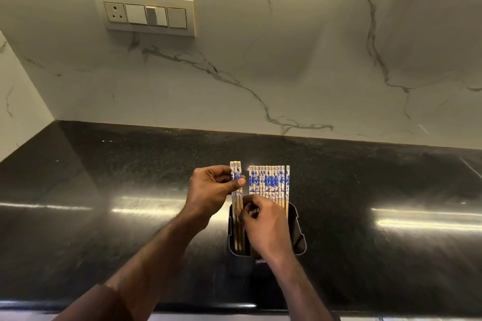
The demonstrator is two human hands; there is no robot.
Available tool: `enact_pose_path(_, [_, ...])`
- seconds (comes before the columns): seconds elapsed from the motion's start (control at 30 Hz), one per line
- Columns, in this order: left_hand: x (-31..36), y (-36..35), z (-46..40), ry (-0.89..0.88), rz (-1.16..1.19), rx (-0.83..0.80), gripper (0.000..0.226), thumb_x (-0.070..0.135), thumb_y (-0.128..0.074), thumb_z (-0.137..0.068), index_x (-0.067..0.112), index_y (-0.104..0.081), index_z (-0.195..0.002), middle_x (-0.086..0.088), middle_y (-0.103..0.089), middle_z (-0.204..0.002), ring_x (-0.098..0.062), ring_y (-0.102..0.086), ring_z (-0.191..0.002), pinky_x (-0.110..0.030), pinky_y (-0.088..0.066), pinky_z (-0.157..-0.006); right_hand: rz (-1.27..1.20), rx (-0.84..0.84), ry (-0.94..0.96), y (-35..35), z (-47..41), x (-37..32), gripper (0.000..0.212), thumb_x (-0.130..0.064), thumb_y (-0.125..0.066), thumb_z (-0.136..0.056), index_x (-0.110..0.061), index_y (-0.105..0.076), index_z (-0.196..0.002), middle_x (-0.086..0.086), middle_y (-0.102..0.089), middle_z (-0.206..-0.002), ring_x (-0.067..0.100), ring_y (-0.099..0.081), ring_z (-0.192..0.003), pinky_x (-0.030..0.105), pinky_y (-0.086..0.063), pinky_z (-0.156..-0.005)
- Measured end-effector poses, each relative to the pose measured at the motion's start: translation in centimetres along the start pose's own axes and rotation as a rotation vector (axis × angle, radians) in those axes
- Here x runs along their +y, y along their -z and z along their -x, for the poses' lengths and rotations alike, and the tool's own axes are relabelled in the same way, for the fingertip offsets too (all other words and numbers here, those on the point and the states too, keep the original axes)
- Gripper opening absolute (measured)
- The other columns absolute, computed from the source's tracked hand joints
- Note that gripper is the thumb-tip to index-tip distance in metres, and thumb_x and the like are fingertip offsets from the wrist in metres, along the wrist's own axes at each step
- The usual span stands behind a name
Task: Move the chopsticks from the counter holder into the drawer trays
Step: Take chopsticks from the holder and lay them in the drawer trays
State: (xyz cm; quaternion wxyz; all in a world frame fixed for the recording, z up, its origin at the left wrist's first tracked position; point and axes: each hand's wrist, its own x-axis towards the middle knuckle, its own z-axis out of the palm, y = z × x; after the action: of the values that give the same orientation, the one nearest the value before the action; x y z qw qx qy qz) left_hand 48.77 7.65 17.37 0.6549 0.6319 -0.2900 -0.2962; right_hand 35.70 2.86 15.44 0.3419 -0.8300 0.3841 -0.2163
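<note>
A black holder (296, 229) stands on the dark counter, near its front edge. Several chopsticks (270, 182) with blue-and-white patterned tops stand upright in it in a row. My left hand (211, 190) pinches the patterned tops of a small separated bunch of chopsticks (236, 172) at the row's left side. My right hand (263, 227) sits lower, over the holder's mouth, with its fingers closed on the wooden shafts of that same bunch. The lower ends of the bunch are still inside the holder. No drawer or tray is in view.
The black polished counter (130, 203) runs left and right of the holder, with its front edge at the bottom of the view. A white marble backsplash rises behind it. A switch and socket panel (144, 14) is on the wall at upper left.
</note>
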Motion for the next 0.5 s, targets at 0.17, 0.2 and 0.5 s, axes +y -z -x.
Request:
enact_pose_path(0.17, [5.3, 1.0, 2.3, -0.146, 0.03, -0.09, 0.025, 0.0, -0.074, -0.074, 0.014, -0.072, -0.096, -0.005, -0.077, -0.089, -0.017, -0.073, -0.088, -0.024, -0.058, -0.074, -0.039, -0.039, 0.068, 1.4, 1.9, -0.9, 0.021, -0.023, -0.066, -0.091, -0.023, -0.068, -0.112, -0.014, -0.068, -0.1, -0.007, -0.056, -0.084, 0.005, -0.039, -0.071])
enact_pose_path(0.2, [6.5, 1.3, 3.0, -0.182, 0.038, -0.107, 0.026, 0.002, -0.074, -0.073, 0.013, -0.071, -0.097, -0.006, -0.076, -0.091, -0.019, -0.073, -0.09, -0.026, -0.058, -0.076, -0.039, -0.033, 0.086, 1.7, 2.5, -1.2, 0.02, -0.023, -0.066, -0.091, -0.023, -0.069, -0.111, -0.012, -0.07, -0.1, -0.006, -0.058, -0.084, 0.004, -0.038, -0.071])
enact_pose_path(0.5, [15.1, 2.3, 10.5, -0.373, 0.092, -0.119, 0.038, 0.021, -0.078, -0.062, 0.014, -0.071, -0.098, -0.004, -0.077, -0.093, -0.02, -0.074, -0.089, -0.029, -0.059, -0.077, -0.194, -0.05, 0.134, 5.8, 9.5, -4.9, 0.018, -0.021, -0.066, -0.092, -0.023, -0.067, -0.109, -0.01, -0.069, -0.099, 0.003, -0.065, -0.093, 0.018, -0.054, -0.081])
